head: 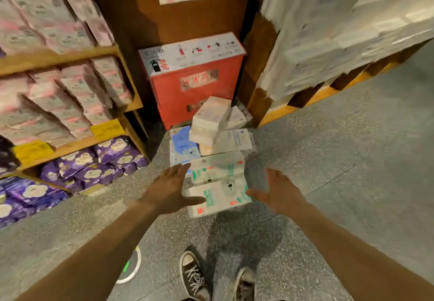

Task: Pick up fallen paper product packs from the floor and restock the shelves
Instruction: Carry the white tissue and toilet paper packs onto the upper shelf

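Observation:
Several fallen paper packs lie in a heap on the grey floor. Nearest me is a white pack with green print point(219, 198), and a second white-and-green pack point(217, 166) lies just behind it. A blue-and-white pack point(182, 145) lies further left, and pale peach packs point(212, 117) are piled against the red cabinet. My left hand point(169, 188) hovers with straight fingers at the left side of the nearest pack, its thumb close to the pack's edge. On the other side of that pack, my right hand point(278, 193) is spread open. Neither hand holds anything.
Wooden shelves point(70, 58) at left carry pink packs above and purple packs point(94, 169) on the lowest level. A red fire-extinguisher cabinet point(197, 82) stands behind the heap. At right a wrapped pallet of white packs point(340, 30) stands. My shoes point(195, 277) are below.

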